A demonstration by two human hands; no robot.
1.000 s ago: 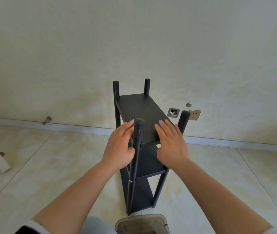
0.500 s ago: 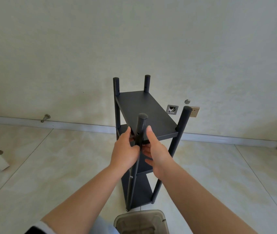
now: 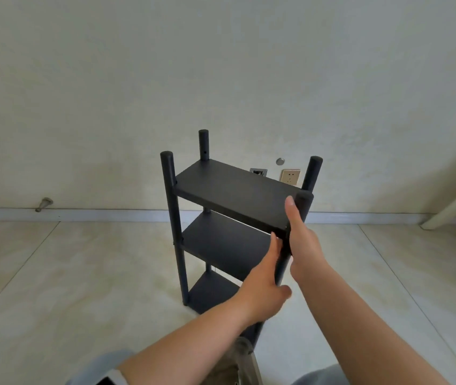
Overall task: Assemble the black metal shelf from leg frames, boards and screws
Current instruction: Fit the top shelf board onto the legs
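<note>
1. I see the black metal shelf (image 3: 235, 207) standing upright on the tiled floor (image 3: 82, 273), near the wall (image 3: 221, 65). Three boards sit between four round posts; the post tops rise above the top board (image 3: 232, 190).
2. Left hand (image 3: 263, 287): its fingers lie straight along the left side of the near right post (image 3: 293, 234), below the top board's near edge, thumb stuck out toward the post's front. Grip released; it only touches the post.
3. Right hand (image 3: 302, 237): it lies against the right side of the same post, thumb pointing up beside the post top. The fingers are hidden behind the post, so I cannot tell if the grip is clenched on it.
4. Edges: the top board's long near edge runs from the left front post (image 3: 172, 218) to the held post. The skirting (image 3: 82, 213) runs behind the shelf.
5. Room: open floor to the left and right of the shelf. A door stop (image 3: 44, 204) sticks out of the skirting at far left.
6. On the wall behind the top board: a socket (image 3: 290, 176), a small open box (image 3: 258, 171) and a round cap (image 3: 280, 161).
7. A translucent bin (image 3: 240, 362) is just below the shelf foot, partly hidden by my left forearm.
</note>
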